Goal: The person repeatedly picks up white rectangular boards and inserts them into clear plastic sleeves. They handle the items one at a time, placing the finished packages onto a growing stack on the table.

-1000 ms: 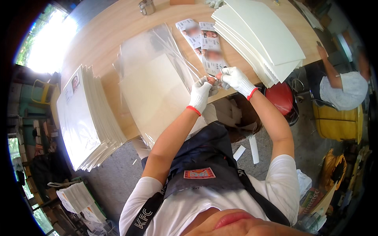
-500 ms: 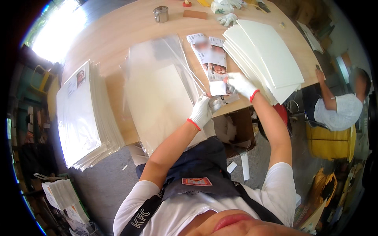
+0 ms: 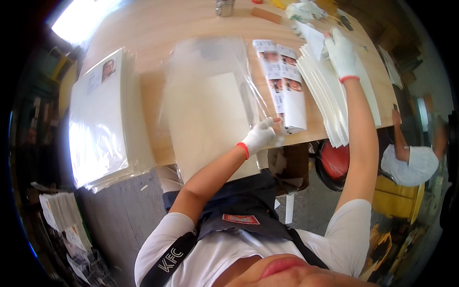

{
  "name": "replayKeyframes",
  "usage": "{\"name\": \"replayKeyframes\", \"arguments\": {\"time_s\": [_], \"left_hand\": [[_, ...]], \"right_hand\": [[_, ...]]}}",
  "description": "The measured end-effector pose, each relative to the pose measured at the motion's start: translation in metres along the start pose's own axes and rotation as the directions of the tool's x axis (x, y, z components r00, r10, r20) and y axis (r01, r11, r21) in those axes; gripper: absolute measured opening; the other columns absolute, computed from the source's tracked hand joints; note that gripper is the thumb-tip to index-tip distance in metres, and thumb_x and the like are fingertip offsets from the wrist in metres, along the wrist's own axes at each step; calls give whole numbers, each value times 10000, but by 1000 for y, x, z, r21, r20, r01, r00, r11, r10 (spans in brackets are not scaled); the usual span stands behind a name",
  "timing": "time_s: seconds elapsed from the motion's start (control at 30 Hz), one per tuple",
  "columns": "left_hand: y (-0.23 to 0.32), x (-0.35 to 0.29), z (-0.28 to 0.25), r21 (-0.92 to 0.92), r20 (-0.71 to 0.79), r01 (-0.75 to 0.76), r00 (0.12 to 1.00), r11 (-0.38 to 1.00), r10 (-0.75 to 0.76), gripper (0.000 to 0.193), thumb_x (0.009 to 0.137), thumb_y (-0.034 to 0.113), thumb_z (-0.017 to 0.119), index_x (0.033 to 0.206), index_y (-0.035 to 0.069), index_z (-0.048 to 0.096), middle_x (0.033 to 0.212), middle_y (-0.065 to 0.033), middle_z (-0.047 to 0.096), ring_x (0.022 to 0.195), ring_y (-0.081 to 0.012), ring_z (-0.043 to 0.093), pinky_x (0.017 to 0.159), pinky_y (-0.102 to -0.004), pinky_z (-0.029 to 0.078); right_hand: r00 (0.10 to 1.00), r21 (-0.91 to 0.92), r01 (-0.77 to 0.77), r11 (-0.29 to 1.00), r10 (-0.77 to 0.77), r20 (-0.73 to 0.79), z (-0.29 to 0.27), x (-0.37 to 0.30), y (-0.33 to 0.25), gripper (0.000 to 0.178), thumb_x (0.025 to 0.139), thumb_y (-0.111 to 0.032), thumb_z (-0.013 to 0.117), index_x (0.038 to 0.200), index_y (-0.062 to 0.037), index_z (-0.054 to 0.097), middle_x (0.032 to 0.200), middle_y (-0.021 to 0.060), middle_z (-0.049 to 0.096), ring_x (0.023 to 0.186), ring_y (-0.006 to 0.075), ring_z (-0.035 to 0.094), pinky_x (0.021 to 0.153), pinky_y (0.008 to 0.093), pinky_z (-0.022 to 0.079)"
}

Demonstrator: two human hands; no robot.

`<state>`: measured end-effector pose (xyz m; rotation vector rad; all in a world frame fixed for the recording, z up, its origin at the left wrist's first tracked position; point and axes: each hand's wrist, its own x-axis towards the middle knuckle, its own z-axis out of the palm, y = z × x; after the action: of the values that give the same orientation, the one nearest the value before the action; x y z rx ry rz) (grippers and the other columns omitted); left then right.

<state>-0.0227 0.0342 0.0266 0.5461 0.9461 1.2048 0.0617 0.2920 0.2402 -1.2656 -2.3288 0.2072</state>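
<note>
My right hand, in a white glove with bare fingertips, reaches far right over the fanned stack of white boards. Its fingers are closed on the upper end of a white board. My left hand, gloved the same way, is at the table's near edge beside the lower right corner of the clear plastic sleeves. Its fingertips are blurred, so their grip is unclear. On the sleeves or inside them lies a cream board. Two rows of printed paper slips with portrait pictures lie between the sleeves and the boards.
At the left stands a tall pile of plastic-wrapped boards. A metal cup, a brown block and spare gloves are at the back. A red stool and a seated person are at the right.
My right hand has left the printed slips and moved up and right onto the white boards. My left hand stays near the sleeves' corner. The view has shifted slightly.
</note>
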Motion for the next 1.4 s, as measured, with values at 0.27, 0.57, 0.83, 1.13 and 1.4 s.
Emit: {"name": "replayKeyframes", "arguments": {"time_s": [0.27, 0.57, 0.83, 1.13, 1.4], "left_hand": [[66, -101, -29, 696, -60, -101, 978, 711, 198, 231, 903, 72, 519, 1125, 43, 575, 982, -71, 660, 871, -124, 647, 697, -252, 484], [77, -120, -83, 849, -68, -287, 772, 443, 632, 178, 864, 12, 557, 1035, 4, 607, 944, -118, 653, 831, -191, 665, 676, -264, 493], [110, -81, -108, 982, -55, -121, 546, 144, 836, 270, 804, 5, 580, 1069, 51, 605, 1097, -109, 590, 1054, -285, 548, 840, -366, 466], [81, -47, -168, 969, -36, 200, 694, -144, 719, 371, 832, 141, 554, 1203, 130, 542, 1323, -89, 438, 1221, -286, 385, 1030, -523, 244], [74, -50, -174, 933, -130, 308, 773, -188, 621, 404, 871, 269, 507, 1260, 161, 502, 1441, -111, 325, 1340, -332, 256, 1111, -522, 118]], "right_hand": [[789, 327, 614, 718, -570, -231, 189, -90, -49, 442, 859, -275, 610, 1250, -90, 521, 1242, 139, 533, 1138, 298, 517, 963, 369, 409], [789, 344, 597, 725, -608, -89, 239, -129, -75, 395, 759, -87, 633, 1147, -80, 555, 1126, 132, 587, 1040, 317, 555, 873, 386, 454], [768, 503, 471, 725, -618, 171, 229, -127, -74, 277, 806, -148, 603, 1068, -81, 545, 1022, 108, 624, 871, 303, 613, 737, 377, 493], [564, 159, 800, 578, -816, 130, 225, -126, -62, 295, 808, -175, 593, 1085, -80, 558, 1099, 76, 618, 1017, 266, 578, 910, 365, 449], [888, 655, 98, 749, -363, 282, 205, -127, -168, 388, 817, -224, 595, 1187, -115, 552, 1204, 114, 558, 1089, 294, 527, 956, 388, 397]]}}
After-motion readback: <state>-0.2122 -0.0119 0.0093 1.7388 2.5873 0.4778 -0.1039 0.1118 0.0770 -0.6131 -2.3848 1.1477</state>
